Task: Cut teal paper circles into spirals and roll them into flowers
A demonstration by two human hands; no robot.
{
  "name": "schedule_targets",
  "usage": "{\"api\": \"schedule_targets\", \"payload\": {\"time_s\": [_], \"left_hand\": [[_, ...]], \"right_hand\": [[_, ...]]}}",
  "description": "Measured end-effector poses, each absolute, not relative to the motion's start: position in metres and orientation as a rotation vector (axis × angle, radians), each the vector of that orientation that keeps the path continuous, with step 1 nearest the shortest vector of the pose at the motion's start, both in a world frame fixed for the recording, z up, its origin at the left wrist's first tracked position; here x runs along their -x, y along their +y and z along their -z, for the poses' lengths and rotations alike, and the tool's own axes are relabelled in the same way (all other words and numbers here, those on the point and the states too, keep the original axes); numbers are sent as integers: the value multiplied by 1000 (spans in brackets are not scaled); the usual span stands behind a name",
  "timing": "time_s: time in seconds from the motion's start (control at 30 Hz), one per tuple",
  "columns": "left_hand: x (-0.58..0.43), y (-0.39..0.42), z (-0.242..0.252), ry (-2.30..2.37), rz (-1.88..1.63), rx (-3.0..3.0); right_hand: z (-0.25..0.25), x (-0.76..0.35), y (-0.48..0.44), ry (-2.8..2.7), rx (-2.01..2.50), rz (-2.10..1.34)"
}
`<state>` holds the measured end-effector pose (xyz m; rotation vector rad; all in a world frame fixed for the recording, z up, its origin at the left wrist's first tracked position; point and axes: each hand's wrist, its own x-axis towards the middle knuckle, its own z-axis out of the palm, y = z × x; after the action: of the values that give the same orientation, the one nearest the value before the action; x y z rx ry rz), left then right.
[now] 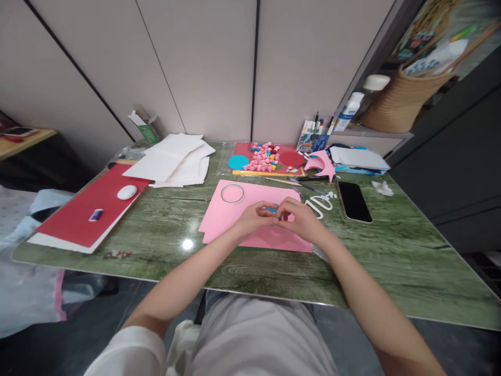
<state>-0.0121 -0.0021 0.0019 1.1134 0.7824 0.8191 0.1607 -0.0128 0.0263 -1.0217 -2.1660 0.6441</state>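
Over the pink paper sheets (219, 219), my left hand (254, 218) and my right hand (300, 215) meet with curled fingers. Between them, both pinch a small blue piece (273, 210). It looks like paper, but the fingers hide most of it and I cannot make out its shape. A clear ring (232, 194) lies on the upper left of the pink sheets. Beyond my hands, a pile of small pink folded paper pieces (263, 159), with a few blue and yellow ones, rests on a red sheet beside a blue paper disc (238, 162) and a red paper disc (291, 159).
Right of my hands lie a white cable (323, 206), a black phone (354, 201) and crumpled tissue (382, 188). Pink paper scraps (321, 165) and a pen holder (313, 140) stand behind. On the left are white sheets (168, 156) and a red board (78, 214) with a white mouse (127, 192).
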Motion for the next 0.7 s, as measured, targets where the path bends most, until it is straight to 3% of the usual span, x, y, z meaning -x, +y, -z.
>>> {"api": "schedule_targets", "payload": {"time_s": [0.7], "left_hand": [[16,2,-1,758,-850,-1066]], "right_hand": [[-22,-165,-9,-2127,1037,-608]]}}
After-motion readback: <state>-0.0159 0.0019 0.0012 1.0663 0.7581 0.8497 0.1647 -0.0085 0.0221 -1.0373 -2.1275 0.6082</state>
